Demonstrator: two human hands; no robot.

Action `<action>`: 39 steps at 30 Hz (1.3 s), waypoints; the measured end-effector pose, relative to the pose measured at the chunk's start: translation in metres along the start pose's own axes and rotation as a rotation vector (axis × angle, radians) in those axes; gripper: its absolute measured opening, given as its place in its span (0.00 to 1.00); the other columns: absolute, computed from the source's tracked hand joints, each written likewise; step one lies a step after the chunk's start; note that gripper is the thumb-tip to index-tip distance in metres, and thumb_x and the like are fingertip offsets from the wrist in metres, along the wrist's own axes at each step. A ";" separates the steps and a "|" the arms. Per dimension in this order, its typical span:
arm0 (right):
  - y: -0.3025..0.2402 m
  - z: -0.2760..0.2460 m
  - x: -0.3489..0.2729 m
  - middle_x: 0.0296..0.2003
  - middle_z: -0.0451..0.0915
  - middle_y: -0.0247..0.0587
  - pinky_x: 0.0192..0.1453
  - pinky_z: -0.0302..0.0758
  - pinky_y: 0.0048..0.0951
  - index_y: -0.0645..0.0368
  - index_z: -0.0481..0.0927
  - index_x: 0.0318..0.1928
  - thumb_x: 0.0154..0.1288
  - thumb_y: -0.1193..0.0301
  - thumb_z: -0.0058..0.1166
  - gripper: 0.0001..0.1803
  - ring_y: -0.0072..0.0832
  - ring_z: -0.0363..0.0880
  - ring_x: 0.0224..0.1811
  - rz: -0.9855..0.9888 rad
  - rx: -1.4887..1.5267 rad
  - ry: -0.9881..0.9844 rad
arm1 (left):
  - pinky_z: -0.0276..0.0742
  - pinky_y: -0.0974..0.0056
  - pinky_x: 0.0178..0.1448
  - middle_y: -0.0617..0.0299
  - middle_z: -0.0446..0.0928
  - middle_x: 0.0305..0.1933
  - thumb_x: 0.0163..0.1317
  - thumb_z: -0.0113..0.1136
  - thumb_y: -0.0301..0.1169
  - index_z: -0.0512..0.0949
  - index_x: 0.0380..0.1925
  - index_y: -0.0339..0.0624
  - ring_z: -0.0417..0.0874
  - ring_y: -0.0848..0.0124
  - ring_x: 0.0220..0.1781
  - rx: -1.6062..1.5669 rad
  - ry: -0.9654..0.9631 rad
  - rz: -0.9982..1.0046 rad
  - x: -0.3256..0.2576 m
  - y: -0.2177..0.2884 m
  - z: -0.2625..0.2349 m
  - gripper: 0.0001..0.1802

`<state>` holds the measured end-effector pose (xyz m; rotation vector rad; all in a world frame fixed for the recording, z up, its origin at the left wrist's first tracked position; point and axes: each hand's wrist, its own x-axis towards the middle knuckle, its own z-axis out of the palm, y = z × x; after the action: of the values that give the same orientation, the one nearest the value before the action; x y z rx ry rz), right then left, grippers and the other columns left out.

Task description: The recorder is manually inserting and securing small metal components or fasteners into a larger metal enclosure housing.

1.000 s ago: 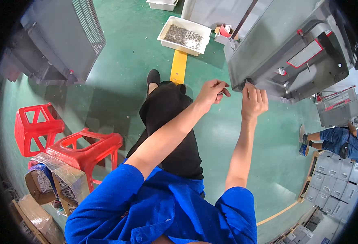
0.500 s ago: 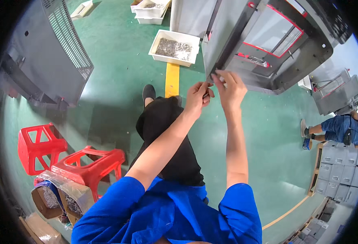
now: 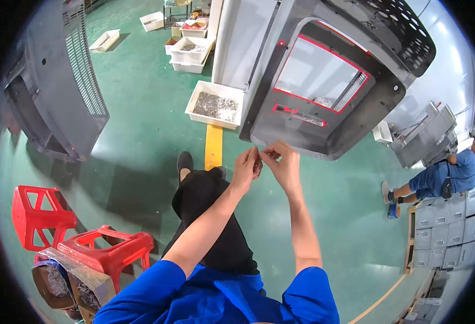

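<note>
near gray panel (image 3: 313,137), left hand (image 3: 246,168) beside right hand (image 3: 285,166) (both bare)

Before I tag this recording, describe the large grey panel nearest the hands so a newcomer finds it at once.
On the green floor, follow the yellow stripe up to the white tray; the large grey panel is just to its right, beyond the right hand. A red-edged rectangular opening sets it apart from the slatted grey panel at far left.
</note>
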<state>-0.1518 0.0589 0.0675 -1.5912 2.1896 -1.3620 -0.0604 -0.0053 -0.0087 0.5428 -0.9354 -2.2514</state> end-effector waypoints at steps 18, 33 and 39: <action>0.002 -0.014 0.015 0.26 0.79 0.32 0.34 0.73 0.20 0.65 0.79 0.31 0.55 0.79 0.60 0.04 0.16 0.76 0.29 0.266 0.629 -0.328 | 0.44 0.72 0.16 0.73 0.53 0.10 0.72 0.39 0.48 0.63 0.16 0.48 0.52 0.80 0.13 -0.202 -0.549 -0.125 -0.013 0.030 -0.011 0.26; -0.039 -0.028 0.050 0.30 0.80 0.33 0.40 0.74 0.22 0.66 0.80 0.35 0.54 0.80 0.61 0.06 0.18 0.77 0.33 0.103 0.338 -0.547 | 0.44 0.72 0.17 0.73 0.53 0.12 0.72 0.40 0.45 0.64 0.17 0.47 0.52 0.80 0.15 -0.268 -0.754 -0.152 -0.015 0.044 -0.024 0.24; -0.028 -0.017 0.041 0.31 0.79 0.33 0.39 0.73 0.20 0.67 0.81 0.32 0.53 0.85 0.58 0.05 0.18 0.77 0.34 0.141 0.498 -0.550 | 0.44 0.73 0.17 0.74 0.53 0.12 0.72 0.40 0.46 0.63 0.17 0.48 0.51 0.81 0.15 -0.452 -0.707 -0.173 -0.018 0.043 -0.024 0.24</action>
<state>-0.1594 0.0349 0.1130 -1.3750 1.4715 -1.1314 -0.0171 -0.0276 0.0095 -0.4193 -0.6560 -2.7536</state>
